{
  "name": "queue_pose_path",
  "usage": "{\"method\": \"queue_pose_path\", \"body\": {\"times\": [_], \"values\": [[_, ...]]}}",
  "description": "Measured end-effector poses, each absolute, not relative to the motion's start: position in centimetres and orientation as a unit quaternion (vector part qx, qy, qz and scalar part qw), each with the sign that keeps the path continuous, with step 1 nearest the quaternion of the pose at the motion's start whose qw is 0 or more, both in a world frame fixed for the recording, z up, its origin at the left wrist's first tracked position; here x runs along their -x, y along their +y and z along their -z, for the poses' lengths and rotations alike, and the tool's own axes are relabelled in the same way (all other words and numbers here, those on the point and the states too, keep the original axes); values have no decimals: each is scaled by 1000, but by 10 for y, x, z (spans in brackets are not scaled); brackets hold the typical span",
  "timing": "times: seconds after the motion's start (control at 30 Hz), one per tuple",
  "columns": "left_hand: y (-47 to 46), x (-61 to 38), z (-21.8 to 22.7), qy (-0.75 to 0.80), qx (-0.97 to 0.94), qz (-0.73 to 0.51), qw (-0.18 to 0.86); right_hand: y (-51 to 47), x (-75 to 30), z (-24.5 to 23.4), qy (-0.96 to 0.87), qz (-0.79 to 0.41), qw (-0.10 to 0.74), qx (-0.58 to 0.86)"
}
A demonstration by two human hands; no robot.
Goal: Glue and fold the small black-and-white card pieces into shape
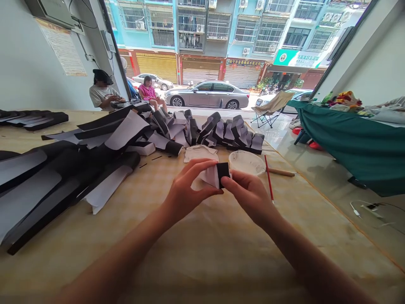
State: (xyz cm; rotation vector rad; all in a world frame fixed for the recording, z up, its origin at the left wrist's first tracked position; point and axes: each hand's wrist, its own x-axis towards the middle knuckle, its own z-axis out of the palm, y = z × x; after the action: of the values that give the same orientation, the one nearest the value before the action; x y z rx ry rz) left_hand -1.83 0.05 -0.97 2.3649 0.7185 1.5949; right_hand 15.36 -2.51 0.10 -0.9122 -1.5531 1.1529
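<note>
Both my hands meet over the middle of the table [202, 253], pinching one small folded piece [218, 174] that is black on one face and white on the other. My left hand [186, 190] grips its white left side with thumb and fingers. My right hand [248, 192] pinches its black right end. A white bowl [247, 162] of pale paste sits just beyond my right hand, and a red-handled brush [269, 181] lies beside it. A white cloth [199, 153] lies just behind the piece.
Long black-and-white strips [63, 177] are stacked at the left. A row of folded black-and-white pieces [215, 131] lies at the table's far edge. Two people [103, 90] sit at the open shopfront. A green-covered table [354, 139] stands at the right. A charger cable [367, 207] lies on the floor.
</note>
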Motion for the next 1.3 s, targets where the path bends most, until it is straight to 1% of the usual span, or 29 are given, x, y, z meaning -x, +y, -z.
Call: {"method": "queue_pose_path", "body": {"times": [0.13,0.3,0.47,0.53,0.73,0.9,1.17,1.3], "values": [[3,18,11,225,-793,-550,137,-24,-155,1,-649,-485,473,345],[4,19,13,211,-791,-549,167,-23,-155,4,-608,-532,498,315],[5,21,10,194,-775,-534,275,-24,-158,1,-631,-530,477,306],[5,21,8,198,-772,-527,296,-25,-160,-2,-652,-520,462,302],[4,22,6,210,-761,-534,302,-28,-160,-4,-674,-503,436,320],[3,21,6,209,-768,-522,307,-26,-159,-1,-647,-521,466,304],[2,18,9,233,-770,-533,262,-26,-161,-4,-660,-508,453,318],[-2,18,6,256,-790,-502,240,-27,-159,-3,-659,-500,455,330]]}}
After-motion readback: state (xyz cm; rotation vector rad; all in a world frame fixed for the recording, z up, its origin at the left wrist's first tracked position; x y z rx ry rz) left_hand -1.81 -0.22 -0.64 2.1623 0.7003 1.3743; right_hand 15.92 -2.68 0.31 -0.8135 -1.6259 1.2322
